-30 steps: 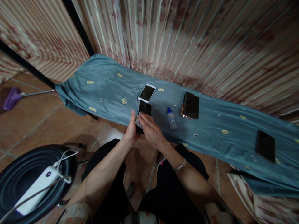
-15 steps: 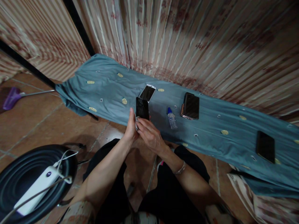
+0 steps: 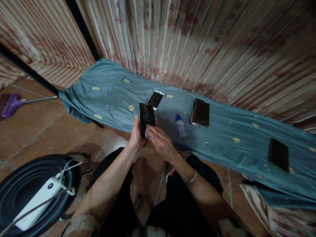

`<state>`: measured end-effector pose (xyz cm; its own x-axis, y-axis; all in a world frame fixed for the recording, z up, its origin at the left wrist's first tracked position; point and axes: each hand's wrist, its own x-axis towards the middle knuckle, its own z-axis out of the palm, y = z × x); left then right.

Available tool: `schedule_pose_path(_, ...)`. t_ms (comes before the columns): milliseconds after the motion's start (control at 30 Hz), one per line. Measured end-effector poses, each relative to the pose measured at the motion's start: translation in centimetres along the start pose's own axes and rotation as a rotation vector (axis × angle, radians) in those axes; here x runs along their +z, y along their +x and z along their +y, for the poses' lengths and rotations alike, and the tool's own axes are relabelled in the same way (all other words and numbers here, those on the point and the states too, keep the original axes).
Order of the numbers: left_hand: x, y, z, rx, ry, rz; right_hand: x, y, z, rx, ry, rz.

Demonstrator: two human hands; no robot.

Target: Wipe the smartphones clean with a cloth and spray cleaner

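Observation:
A black smartphone [image 3: 146,115] with a smudged or cracked-looking screen is gripped along its edges by my left hand [image 3: 136,135], screen up. My right hand [image 3: 161,141] pinches a small whitish cloth [image 3: 147,131] against the lower part of that screen. Just beyond the held phone, a white smartphone [image 3: 156,99] lies on the blue cloth cover [image 3: 116,95]. To the right is a clear squeeze bottle [image 3: 181,127] with a blue cap, lying on its side.
Stacked dark phones [image 3: 201,113] lie farther right, and another black phone [image 3: 278,154] rests near the right end. A pleated curtain [image 3: 172,42] hangs behind. On the floor at left are a coiled black hose [image 3: 14,177], a white power strip [image 3: 37,205] and a purple broom [image 3: 12,105].
The black phone has shifted slightly left and turned, showing more of its screen. My right hand has moved a little down and right with the cloth.

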<state>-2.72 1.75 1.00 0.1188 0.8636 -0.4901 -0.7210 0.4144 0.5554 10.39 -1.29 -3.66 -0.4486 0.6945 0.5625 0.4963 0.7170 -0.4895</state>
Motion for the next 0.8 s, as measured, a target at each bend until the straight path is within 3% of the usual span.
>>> schedule_pose_path(233,0.3,-0.1,0.1,0.018,0.019,0.032,0.1,0.1,0.7,0.041,0.034,0.031)
schedule_pose_path(533,-1.2,0.8,-0.5,0.051,0.05,0.001,0.2,0.0,1.7,0.098,0.033,0.038)
schedule_pose_path(800,-1.0,0.4,-1.3,0.059,0.08,0.043,0.1,0.7,3.1,0.252,0.063,0.097)
